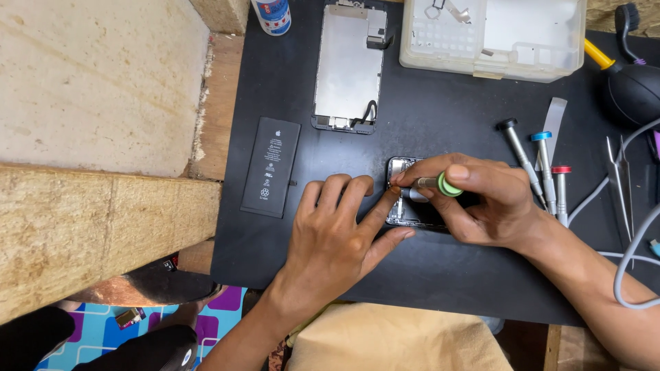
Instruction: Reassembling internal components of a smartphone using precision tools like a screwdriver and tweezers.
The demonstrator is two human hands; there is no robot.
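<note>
Tan cloth (399,340) lies at the near edge. Left hand (330,240) rests flat with fingers spread, its index tip bracing the opened grey phone chassis (405,206) mid black mat (426,124). Right hand (481,199) pinches the green-capped metal screwdriver (436,183) over it. Tip is hidden, likely in a screw. Risks: the tip slips and gouges the board, or the screw strips or rolls away.

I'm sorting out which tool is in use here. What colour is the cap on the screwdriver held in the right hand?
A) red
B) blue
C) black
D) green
D: the right hand grips a screwdriver with a green cap over the opened phone body, while the blue-capped screwdriver, the red-capped screwdriver and the black-capped screwdriver lie unused on the black mat beside it.
</note>
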